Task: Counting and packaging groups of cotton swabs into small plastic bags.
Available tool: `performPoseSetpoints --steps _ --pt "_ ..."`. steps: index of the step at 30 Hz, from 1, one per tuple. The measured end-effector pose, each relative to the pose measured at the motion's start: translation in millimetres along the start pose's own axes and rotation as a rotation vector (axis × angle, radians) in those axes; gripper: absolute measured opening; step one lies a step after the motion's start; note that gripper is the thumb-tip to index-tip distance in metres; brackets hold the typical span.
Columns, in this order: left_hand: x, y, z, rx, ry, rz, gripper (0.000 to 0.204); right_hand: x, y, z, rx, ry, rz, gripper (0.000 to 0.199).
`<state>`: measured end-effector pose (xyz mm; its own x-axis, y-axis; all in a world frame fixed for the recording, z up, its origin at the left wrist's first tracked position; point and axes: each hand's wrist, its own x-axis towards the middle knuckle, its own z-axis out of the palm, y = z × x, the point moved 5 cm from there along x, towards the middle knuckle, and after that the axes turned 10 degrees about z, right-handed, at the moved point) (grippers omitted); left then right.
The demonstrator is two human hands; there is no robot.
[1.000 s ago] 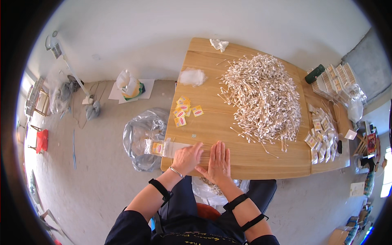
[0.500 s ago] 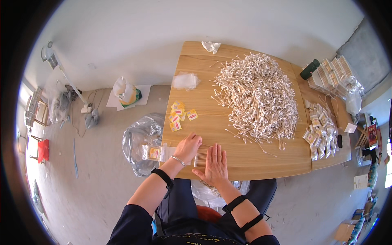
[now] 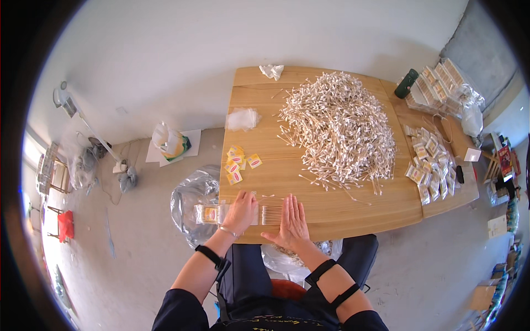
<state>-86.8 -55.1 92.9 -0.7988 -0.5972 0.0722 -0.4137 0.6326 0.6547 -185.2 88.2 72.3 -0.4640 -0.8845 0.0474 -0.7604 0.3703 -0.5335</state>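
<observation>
On the wooden table (image 3: 326, 207), a neat row of cotton swabs (image 3: 270, 215) lies side by side near the front edge. The edge of my right hand (image 3: 292, 223), fingers stretched out, rests along the row's right end. Left of the row, my left hand (image 3: 240, 214) is closed with its fingers curled under; what they hold, if anything, is hidden. Beneath and beside it shows a pale clear sleeve (image 3: 254, 216). A clear packet of swabs with a yellow card (image 3: 208, 214) lies left of that hand, over the table's left edge. One loose swab (image 3: 270, 196) lies just above the row.
A large heap of cotton swabs (image 3: 339, 132) covers the table's middle. Yellow cards (image 3: 234, 165) and clear bags (image 3: 243, 119) lie at left; filled packets (image 3: 428, 165), stacked trays (image 3: 436, 91) and a dark green bottle (image 3: 406, 84) at right. A large clear bag (image 3: 190, 198) hangs at the left edge.
My left hand has moved left, away from the top of the swab row, uncovering more of it. My right hand stays by the row's right end. The whole view has shifted slightly.
</observation>
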Motion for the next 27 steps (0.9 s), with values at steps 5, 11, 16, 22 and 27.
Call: performPoseSetpoints --steps 5,11,16,22,27 --pt "-58 31 18 0.053 -0.212 0.089 0.014 1 41 2 0.531 0.150 0.041 0.082" --pt "-79 52 68 0.072 -0.284 0.241 0.017 2 60 -16 0.829 0.184 0.246 0.056" --pt "-61 68 62 0.023 -0.470 0.168 0.016 23 49 -14 0.465 0.139 0.103 0.051" --pt "-21 -15 44 -0.327 0.494 0.050 0.031 44 2 10 0.207 0.132 -0.067 0.049" --pt "-24 -24 68 -0.759 0.602 0.001 0.049 35 -3 16 0.350 0.144 -0.074 0.045"
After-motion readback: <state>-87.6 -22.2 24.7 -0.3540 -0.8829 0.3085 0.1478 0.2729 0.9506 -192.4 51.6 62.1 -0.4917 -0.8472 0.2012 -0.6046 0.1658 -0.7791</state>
